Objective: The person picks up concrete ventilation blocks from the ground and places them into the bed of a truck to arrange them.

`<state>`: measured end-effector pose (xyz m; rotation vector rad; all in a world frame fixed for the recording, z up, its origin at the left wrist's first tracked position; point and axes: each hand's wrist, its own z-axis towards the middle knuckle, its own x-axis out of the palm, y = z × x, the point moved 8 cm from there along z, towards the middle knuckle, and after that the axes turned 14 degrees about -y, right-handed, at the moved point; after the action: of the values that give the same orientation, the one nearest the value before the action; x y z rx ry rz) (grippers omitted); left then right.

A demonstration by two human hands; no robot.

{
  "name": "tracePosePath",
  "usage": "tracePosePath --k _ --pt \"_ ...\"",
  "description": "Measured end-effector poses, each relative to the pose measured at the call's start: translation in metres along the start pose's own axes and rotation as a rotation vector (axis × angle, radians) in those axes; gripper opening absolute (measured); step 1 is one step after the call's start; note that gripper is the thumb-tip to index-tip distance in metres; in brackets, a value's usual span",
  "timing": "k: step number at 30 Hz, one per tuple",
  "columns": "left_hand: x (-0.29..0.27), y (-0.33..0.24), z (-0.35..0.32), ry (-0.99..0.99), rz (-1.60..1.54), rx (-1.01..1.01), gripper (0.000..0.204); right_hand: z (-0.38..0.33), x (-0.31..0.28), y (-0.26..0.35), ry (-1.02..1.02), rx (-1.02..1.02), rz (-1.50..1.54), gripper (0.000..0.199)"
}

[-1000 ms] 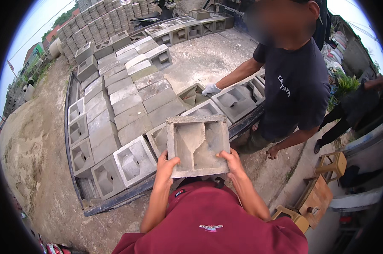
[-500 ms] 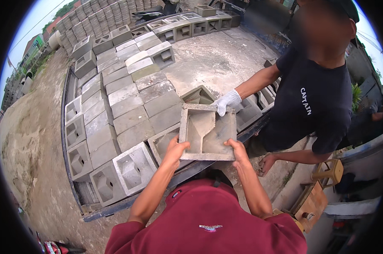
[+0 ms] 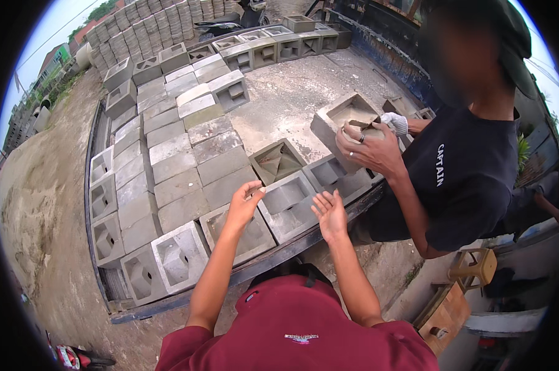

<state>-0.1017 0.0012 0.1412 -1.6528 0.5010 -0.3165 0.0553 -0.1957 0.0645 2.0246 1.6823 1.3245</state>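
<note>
Newly empty-handed, a person in a maroon shirt is reaching over the near edge of a truck bed, the left hand and right hand standing well apart, fingers open, gripping nothing. Both are hovering near a pale grey, hollow-faced concrete block in the near row; whether either is brushing it, the view is not telling.

To the right, a co-worker in a dark shirt is holding a square-looking grey concrete block with a hollowed face, a bare hand and a white-gloved hand clasping its right side. The hollow is facing up, the block tilting slightly; with hands covering part of it, its long axis is not showing clearly.

The dark metal rail is running along the near row's outer side. Beyond, a bare stretch of bed floor is lying open between the held block and the far row of hollow blocks, while smooth-topped grey blocks are filling the left.

Half a second earlier, the person's hands are clamping that same block; now it is resting with the co-worker, farther to the right.
</note>
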Motion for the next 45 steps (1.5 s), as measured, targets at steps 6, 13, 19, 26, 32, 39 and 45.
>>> tracePosePath --k 6,13,19,26,32,39,45 --pt "-0.099 0.037 -0.073 -0.353 -0.081 -0.063 0.029 -0.037 0.032 -0.073 0.281 0.016 -0.364 0.012" --pt "-0.221 0.029 -0.211 -0.829 -0.263 0.05 0.026 -0.136 0.104 -0.147 0.677 0.04 -0.603 0.015" --pt "-0.342 0.059 -0.349 -1.157 -0.272 0.099 0.024 -0.279 0.145 -0.242 1.068 0.076 -0.701 0.008" --pt "-0.485 0.13 -0.521 -1.432 -0.222 0.021 0.024 -0.444 0.161 -0.426 1.311 0.182 -0.817 0.011" --pt "-0.594 0.158 -0.605 -1.621 -0.206 -0.109 0.025 -0.575 0.199 -0.56 1.567 0.064 -0.873 0.016" --pt "-0.739 0.203 -0.623 -1.655 -0.132 -0.163 0.028 -0.648 0.256 -0.717 1.546 -0.235 -1.027 0.022" --pt "-0.916 0.237 -0.633 -1.67 0.055 -0.285 0.03 -0.723 0.337 -0.865 1.522 -0.375 -1.014 0.024"
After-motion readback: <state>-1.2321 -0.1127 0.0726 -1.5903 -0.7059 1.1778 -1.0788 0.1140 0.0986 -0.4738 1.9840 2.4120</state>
